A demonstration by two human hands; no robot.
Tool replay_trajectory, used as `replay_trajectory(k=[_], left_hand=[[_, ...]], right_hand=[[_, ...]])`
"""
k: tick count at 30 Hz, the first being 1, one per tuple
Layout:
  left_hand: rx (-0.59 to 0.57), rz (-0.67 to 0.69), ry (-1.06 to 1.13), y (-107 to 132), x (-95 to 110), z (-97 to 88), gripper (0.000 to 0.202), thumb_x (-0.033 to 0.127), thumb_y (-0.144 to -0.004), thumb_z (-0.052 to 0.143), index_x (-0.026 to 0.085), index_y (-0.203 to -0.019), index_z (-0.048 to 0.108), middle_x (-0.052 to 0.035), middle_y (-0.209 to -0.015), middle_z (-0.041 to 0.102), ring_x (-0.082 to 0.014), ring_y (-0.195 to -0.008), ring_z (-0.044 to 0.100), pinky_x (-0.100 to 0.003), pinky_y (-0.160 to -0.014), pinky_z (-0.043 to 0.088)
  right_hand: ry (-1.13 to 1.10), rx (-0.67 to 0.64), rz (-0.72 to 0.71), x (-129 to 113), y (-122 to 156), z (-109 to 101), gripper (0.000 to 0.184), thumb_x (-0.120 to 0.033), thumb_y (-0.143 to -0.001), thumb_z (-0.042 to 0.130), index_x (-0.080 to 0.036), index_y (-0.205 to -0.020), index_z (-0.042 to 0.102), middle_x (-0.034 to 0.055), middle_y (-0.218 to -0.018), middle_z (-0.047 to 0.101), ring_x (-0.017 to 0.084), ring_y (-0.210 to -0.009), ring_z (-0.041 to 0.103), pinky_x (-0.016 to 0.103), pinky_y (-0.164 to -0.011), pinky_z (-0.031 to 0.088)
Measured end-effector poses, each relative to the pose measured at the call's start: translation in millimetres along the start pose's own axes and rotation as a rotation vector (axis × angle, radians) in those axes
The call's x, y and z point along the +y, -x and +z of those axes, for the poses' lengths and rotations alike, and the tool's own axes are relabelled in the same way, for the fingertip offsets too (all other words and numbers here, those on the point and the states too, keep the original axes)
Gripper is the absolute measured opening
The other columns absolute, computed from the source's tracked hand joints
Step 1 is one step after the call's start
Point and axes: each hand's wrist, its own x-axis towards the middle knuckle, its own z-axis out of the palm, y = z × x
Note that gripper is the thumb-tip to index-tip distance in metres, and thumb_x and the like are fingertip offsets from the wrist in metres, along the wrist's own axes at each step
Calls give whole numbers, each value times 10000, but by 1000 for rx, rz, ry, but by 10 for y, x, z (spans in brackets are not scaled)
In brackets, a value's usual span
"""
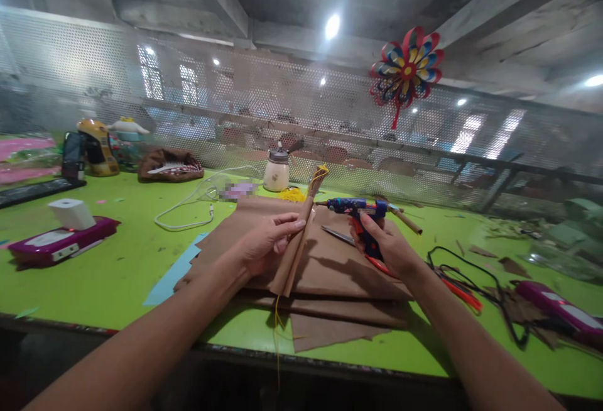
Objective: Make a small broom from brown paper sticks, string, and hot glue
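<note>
My left hand pinches a rolled tube of brown paper, held at a slant above a stack of brown paper sheets. Yellow string shows at the tube's top and hangs from its lower end. In my right hand is a blue hot glue gun, its nozzle pointing left at the upper part of the tube; whether the tip touches the paper I cannot tell. Scissors with red handles lie on the stack, partly hidden under my right hand.
A purple power strip with a white plug stands at left; another purple strip lies at right beside black cable and paper scraps. Behind the stack are a lidded jar, yellow string and a white cable. Perforated metal screening backs the green table.
</note>
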Motion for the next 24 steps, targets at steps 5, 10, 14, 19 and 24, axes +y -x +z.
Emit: replay_trajectory(k=[5,10,14,19,24], left_hand=[[20,0,-9,-7,9,-4,126,124,-773,620,131,-896,646,-45,-694,666,-106,-592,621,-204,-584,509],[65,12,5,-32,-13,-20,174,131,-732,667,135,-905,651,-40,-720,671,-109,-603,626,-210,-589,512],[92,44,-15,-64,-57,-54,223,145,-701,701,132,-920,658,-46,-778,679,-116,-640,634,-220,-613,515],[93,39,-69,-79,-92,-78,259,194,-693,720,143,-940,661,-53,-816,683,-134,-691,642,-254,-660,524],[112,32,-79,-66,-82,-60,284,196,-683,729,145,-953,661,-55,-825,680,-128,-684,638,-241,-641,519]], right_hand=[[6,-15,-17,20,3,-26,282,-436,-859,518,-155,-847,547,-9,-656,495,82,-510,450,218,-467,364],[70,-2,-51,-5,-1,-28,287,-439,-869,500,-156,-842,539,-12,-634,494,85,-503,443,219,-462,361],[125,39,-113,-14,-6,-10,307,-448,-879,474,-152,-816,528,-10,-618,494,87,-501,444,225,-472,361],[255,25,-99,-19,-14,78,318,-466,-862,485,-150,-835,512,-19,-602,467,91,-488,425,232,-454,347],[286,33,-97,-15,-9,69,316,-463,-871,468,-150,-861,506,-21,-603,456,94,-491,423,241,-461,343]])
